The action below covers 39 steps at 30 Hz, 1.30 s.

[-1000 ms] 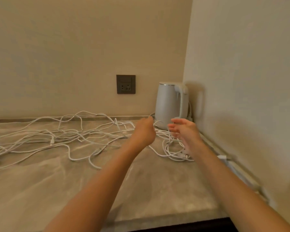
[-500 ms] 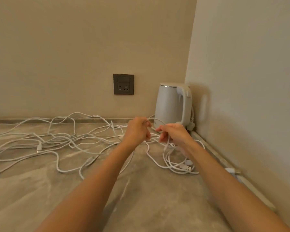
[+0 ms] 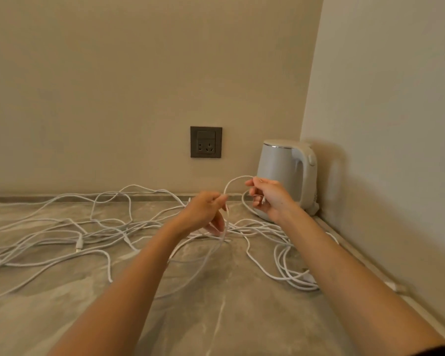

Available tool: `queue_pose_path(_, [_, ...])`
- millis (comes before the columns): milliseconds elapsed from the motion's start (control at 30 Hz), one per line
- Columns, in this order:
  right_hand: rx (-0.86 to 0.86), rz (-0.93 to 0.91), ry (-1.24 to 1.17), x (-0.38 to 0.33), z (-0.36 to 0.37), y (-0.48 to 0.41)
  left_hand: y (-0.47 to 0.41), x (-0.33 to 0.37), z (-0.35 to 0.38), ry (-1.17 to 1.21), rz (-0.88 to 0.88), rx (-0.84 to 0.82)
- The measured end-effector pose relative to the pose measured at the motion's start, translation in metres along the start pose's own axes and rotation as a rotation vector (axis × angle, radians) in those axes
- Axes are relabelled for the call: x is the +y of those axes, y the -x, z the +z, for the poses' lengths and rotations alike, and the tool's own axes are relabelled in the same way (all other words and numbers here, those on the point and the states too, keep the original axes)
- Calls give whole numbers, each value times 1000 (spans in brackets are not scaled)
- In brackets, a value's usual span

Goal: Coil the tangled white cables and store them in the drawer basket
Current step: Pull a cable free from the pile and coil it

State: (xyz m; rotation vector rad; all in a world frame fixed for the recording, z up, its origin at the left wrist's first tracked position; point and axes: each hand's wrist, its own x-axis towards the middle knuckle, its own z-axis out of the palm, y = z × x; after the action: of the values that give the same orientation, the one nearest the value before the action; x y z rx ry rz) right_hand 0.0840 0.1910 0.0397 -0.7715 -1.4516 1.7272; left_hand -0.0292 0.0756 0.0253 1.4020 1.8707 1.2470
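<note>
Surface: mottled grey-brown stone-look counter (image 3: 216,317) across the lower frame, meeting beige walls in a corner at right.
Background: dark wall socket (image 3: 206,142) at centre; white kettle (image 3: 280,170) in the corner, right of centre.
Cables: white cables (image 3: 62,235) sprawl in a loose tangle over the left and middle of the counter. A smaller bunch of loops (image 3: 288,268) lies at lower right, below the kettle. One connector (image 3: 79,244) shows at left.
Left hand: left hand (image 3: 203,211) at centre frame, fingers curled, pinching a strand that drops to the tangle.
Right hand: right hand (image 3: 270,199) just right of it, in front of the kettle, thumb and fingertips pinching cable. A short arc (image 3: 234,179) stands up between the two hands.
Drawer basket: not in view.
Stage (judged): first cable only just being picked out; nothing coiled yet.
Handling (judged): thin, light, limp, with enough spring to hold a curve. The smooth jacket may slide through a slack pinch. Strands cross, so a hard pull would likely tighten snags.
Where to hold (judged): near a free end, just behind its connector. One hand anchors the loops and the other feeds the strand through, easing it out of each crossing.
</note>
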Motion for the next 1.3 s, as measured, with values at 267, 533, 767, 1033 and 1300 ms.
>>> queue_pose_path(267, [254, 44, 344, 7, -16, 0, 8, -15, 8, -383, -104, -303])
queue_pose_path(533, [92, 59, 417, 0, -30, 5, -1, -5, 20, -387, -68, -5])
queue_pose_path(767, [96, -118, 105, -8, -25, -9, -6, 23, 21, 181, 18, -63])
queue_pose_path(1033, [-467, 232, -193, -11, -8, -12, -40, 14, 3, 4, 264, 475])
queue_pose_path(1300, [-1046, 265, -596, 9, 36, -21, -56, -15, 0, 19, 271, 362])
